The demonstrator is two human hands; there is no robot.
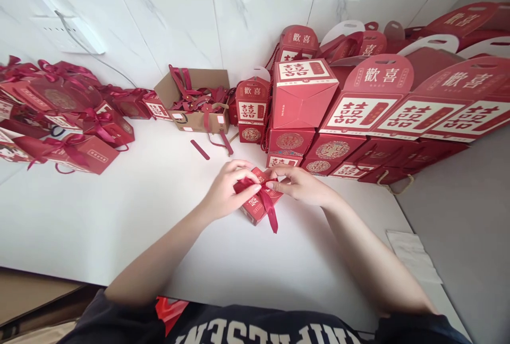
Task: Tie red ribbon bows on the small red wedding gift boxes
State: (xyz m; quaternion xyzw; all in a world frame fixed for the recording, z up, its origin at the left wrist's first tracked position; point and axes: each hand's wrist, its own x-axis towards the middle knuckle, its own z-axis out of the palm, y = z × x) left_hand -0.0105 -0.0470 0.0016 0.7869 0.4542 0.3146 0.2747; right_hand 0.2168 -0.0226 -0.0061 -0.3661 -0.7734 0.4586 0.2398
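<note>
A small red gift box point(255, 210) with gold characters sits on the white table before me. A dark red satin ribbon point(270, 211) crosses its top, one tail hanging over the near side. My left hand point(231, 190) is at the box's left, thumb and fingers pinching the ribbon near its middle. From the right, my right hand point(297, 185) pinches the ribbon close beside the left thumb. The fingers hide most of the knot or loop, so its shape cannot be made out.
Behind stands an open cardboard box point(191, 122) full of red ribbons, with a loose ribbon strip point(200, 149) before it. Stacked red gift boxes point(366, 105) fill the right back. Ribbon-tied boxes point(85, 150) are piled at left. A white tissue point(413, 254) lies at right.
</note>
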